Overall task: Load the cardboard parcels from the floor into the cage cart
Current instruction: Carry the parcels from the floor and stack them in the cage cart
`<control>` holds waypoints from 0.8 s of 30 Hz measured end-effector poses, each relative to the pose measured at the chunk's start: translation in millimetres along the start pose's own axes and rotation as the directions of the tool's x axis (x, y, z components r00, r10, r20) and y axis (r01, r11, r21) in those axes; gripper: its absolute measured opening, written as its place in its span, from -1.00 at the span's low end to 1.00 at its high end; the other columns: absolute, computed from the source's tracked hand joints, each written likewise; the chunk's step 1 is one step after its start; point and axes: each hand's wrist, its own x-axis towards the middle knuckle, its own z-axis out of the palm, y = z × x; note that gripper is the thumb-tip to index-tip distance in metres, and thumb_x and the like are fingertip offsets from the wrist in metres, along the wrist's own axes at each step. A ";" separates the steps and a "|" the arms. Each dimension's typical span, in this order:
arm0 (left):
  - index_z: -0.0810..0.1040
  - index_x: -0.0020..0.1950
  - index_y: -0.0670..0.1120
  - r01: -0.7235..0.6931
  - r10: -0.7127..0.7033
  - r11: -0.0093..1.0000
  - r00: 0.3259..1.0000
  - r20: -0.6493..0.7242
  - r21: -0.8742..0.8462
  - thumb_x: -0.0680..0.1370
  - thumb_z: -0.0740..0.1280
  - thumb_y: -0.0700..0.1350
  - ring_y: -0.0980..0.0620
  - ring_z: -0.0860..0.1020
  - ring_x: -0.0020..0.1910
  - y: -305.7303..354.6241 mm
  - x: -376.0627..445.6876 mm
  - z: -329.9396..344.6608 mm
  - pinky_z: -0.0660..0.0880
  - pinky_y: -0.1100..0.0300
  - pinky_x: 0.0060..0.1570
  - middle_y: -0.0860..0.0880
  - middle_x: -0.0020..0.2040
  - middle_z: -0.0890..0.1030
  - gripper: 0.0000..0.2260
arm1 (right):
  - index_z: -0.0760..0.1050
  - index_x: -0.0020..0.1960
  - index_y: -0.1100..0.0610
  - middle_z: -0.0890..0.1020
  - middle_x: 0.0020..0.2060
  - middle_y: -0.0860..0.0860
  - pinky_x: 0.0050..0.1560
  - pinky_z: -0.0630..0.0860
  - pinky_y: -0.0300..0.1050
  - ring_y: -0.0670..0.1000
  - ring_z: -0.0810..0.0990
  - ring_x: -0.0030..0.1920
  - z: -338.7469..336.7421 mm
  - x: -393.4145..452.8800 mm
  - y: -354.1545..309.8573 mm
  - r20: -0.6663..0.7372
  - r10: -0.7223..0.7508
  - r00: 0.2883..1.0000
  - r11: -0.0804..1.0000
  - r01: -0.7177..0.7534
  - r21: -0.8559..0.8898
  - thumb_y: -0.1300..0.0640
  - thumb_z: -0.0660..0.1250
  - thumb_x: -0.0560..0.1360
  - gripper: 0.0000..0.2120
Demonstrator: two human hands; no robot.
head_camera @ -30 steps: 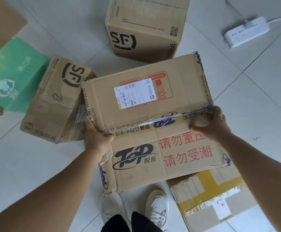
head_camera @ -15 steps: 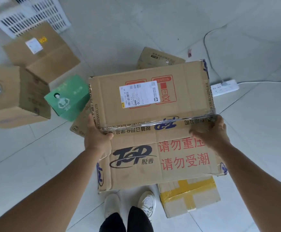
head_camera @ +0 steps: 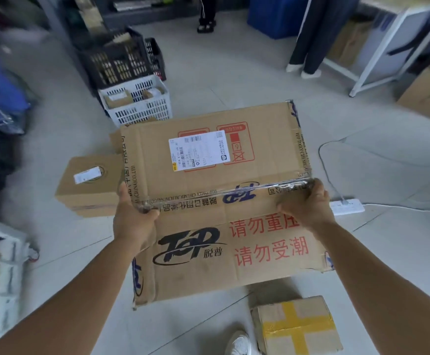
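Gripping the large cardboard parcel (head_camera: 216, 201) at its taped seam, your left hand (head_camera: 132, 216) and right hand (head_camera: 303, 203) hold it above the floor (head_camera: 234, 80).

The big box (head_camera: 216, 201) is held above the floor (head_camera: 234, 80), the left hand (head_camera: 132, 219) on its left edge and the right hand (head_camera: 305, 203) on its right. A parcel (head_camera: 88, 185) lies left of it, crates (head_camera: 134, 101) beyond, a power strip (head_camera: 347, 206) just right, a taped parcel (head_camera: 296, 326) below beside a shoe (head_camera: 238, 344).
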 end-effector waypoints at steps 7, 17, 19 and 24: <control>0.15 0.49 0.18 -0.037 0.025 0.998 0.976 -0.216 -0.053 0.40 0.48 -0.20 -0.13 0.54 0.19 -8.3 -49.2 -147.2 0.44 -0.11 0.26 0.03 0.24 0.55 -0.21 | 0.11 0.44 -0.04 0.32 0.32 0.05 0.25 0.44 0.24 0.26 0.38 0.31 17.9 -84.4 -98.0 0.061 -0.216 0.975 0.976 0.216 -0.007 -0.07 0.55 0.25 -0.09; 0.11 0.53 0.17 -0.001 -0.049 0.995 0.868 -0.494 -0.100 0.47 0.44 -0.16 -0.13 0.51 0.21 -25.4 -111.7 -300.7 0.44 -0.05 0.24 0.07 0.31 0.50 -0.24 | 0.14 0.41 -0.01 0.36 0.24 0.08 0.29 0.38 0.22 0.28 0.37 0.30 61.6 -170.3 -227.1 0.224 -0.464 0.857 0.881 0.473 0.017 -0.09 0.56 0.28 -0.14; 0.12 0.53 0.18 0.017 -0.070 0.995 0.839 -0.539 -0.103 0.47 0.45 -0.15 -0.14 0.52 0.20 -27.5 -121.4 -324.5 0.45 -0.05 0.21 0.07 0.30 0.50 -0.24 | 0.16 0.41 -0.01 0.36 0.23 0.07 0.27 0.41 0.21 0.27 0.39 0.28 72.1 -182.7 -253.7 0.258 -0.511 0.820 0.852 0.523 0.026 -0.11 0.56 0.26 -0.13; 0.21 0.49 0.13 0.037 -0.101 0.993 0.731 -0.675 -0.108 0.45 0.46 -0.18 -0.14 0.53 0.15 -35.5 -144.2 -377.8 0.47 -0.01 0.11 0.04 0.24 0.54 -0.30 | 0.07 0.52 0.02 0.32 0.34 0.10 0.32 0.38 0.20 0.27 0.34 0.36 99.8 -212.7 -320.0 0.334 -0.621 0.709 0.766 0.639 0.068 -0.14 0.56 0.23 0.02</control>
